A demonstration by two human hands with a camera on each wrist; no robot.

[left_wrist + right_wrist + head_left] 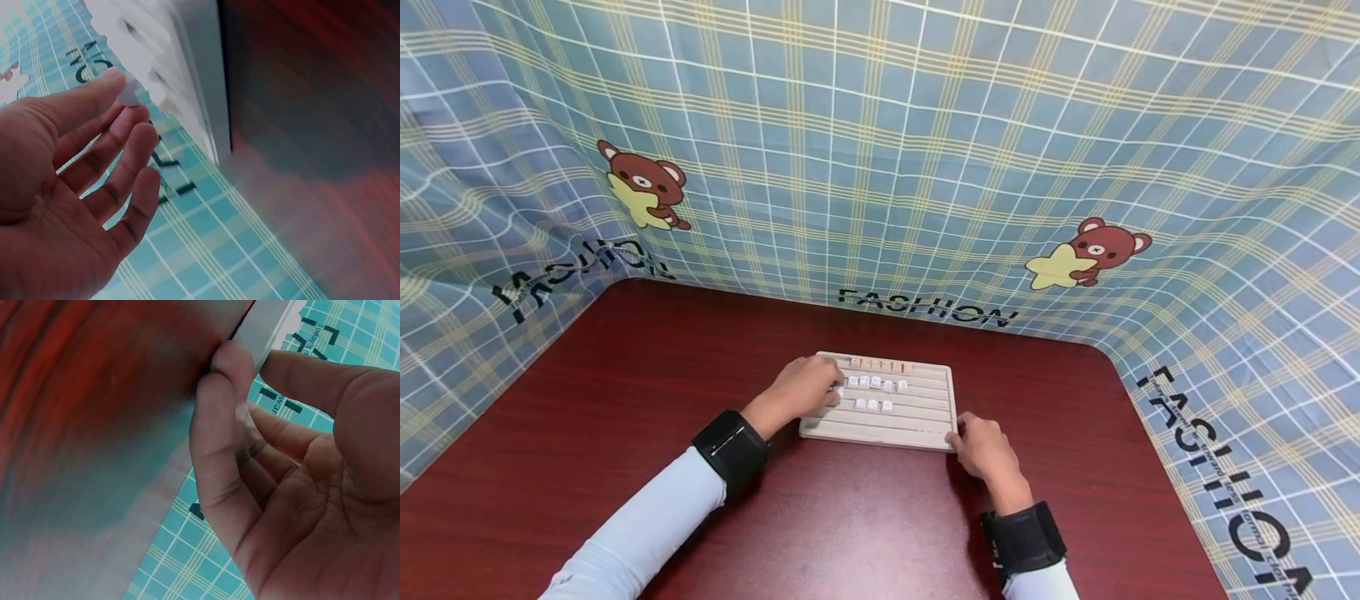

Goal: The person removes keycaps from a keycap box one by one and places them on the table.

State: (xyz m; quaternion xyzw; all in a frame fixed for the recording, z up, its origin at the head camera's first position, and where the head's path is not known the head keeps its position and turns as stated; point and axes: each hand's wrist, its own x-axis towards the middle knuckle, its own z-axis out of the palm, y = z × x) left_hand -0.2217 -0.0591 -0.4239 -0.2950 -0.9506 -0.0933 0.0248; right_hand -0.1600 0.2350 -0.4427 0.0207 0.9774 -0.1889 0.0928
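A cream ridged tray (880,432) lies on the table with small keycaps in rows. White keycaps (876,382) sit in one row, and a shorter group of white keycaps (872,406) stands nearer the front. Over the tray's left part, my left hand (801,387) pinches a small white keycap (129,94) between thumb and index finger; its other fingers are loosely bent. My right hand (987,450) grips the tray's right edge by the front corner, thumb on one side and fingers on the other, as the right wrist view shows.
Along the tray's back row are pale orange keycaps (877,365). The dark red table (700,350) is bordered at the back and sides by a plaid cloth (880,167) with printed bears and lettering.
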